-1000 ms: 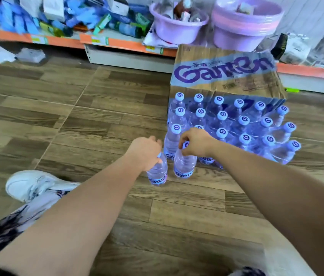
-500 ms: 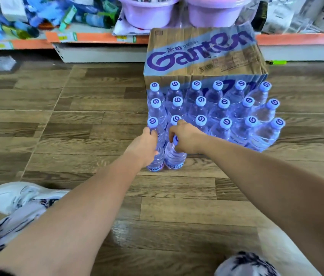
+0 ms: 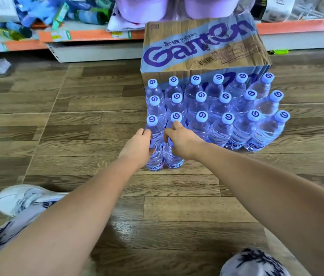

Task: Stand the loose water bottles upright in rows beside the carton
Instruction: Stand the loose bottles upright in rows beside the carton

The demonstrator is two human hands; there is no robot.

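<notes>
Clear bottles [image 3: 174, 159], necks within curled left hand [image 3: 137, 148] and right hand [image 3: 183, 143]

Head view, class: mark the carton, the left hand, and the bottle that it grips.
carton [image 3: 197, 46]: head view, on its printed top face.
left hand [image 3: 137, 148]: head view, on the back of the hand.
bottle [image 3: 155, 158]: head view, on its ribbed body below the fingers.

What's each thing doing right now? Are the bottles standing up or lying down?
Carton: shut, on the floor.
Rowed bottles: upright, capped, three rows in front of the carton.
Left bottle: upright, gripped at its top by the left hand.
Right bottle: upright beside it, gripped at its top by the right hand.
</notes>
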